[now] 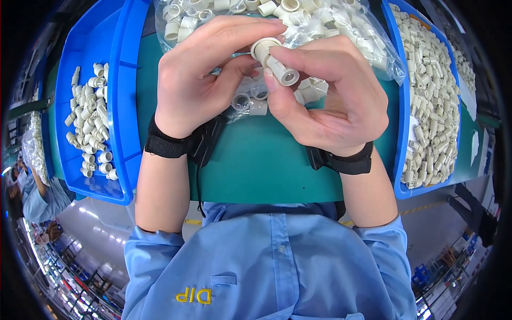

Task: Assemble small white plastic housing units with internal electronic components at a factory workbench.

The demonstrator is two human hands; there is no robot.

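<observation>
Head view: both bare hands are raised over the middle of the green table top [256, 160], each wrist wrapped in a black strap. Between them sits a small cream plastic tube fitting [274, 61], made of a wider ring end and a narrower hollow sleeve whose open mouth points down and to the right.

The left hand [200, 80] comes in from the lower left with its fingers [234, 29] curled over the top of the fitting; the fingertips rest on the wide ring end, so this hand is closed around that part rather than spread. The right hand [336, 98] comes in from the lower right; its thumb and forefinger pinch the narrow sleeve from either side, the thumb tip lying just below the open mouth. The fitting thus lies at the fingertips of both hands, above the palms, touching both.

Directly behind and under the hands lies a clear plastic bag [368, 32] filled with loose cream ring-shaped parts; a few of these show beneath the hands through the bag.

To the left stands a blue plastic bin [120, 106] holding a modest heap of cream assembled fittings [90, 122], well apart from the hands. To the right, a second blue plastic bin [397, 106] is packed with many small cream sleeve parts [432, 101], near the right hand.

At the lower edge is the person's light blue shirt [272, 261].
</observation>
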